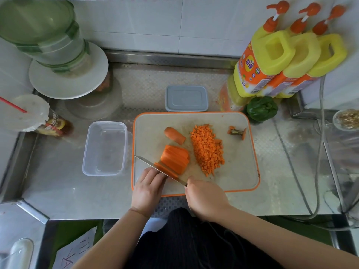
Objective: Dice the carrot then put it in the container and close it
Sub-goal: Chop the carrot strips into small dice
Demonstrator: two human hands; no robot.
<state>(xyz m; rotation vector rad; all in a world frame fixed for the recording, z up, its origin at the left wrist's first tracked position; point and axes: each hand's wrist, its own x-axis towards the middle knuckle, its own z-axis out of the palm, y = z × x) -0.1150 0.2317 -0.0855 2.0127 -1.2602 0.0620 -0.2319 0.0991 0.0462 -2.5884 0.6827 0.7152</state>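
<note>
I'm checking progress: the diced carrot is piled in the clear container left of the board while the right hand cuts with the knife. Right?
Not quite. The head view shows the clear container empty; the diced carrot is piled on the cutting board. The right hand does hold the knife.

White tiled wall (204, 22), steel counter (58, 191), bright daylight
</note>
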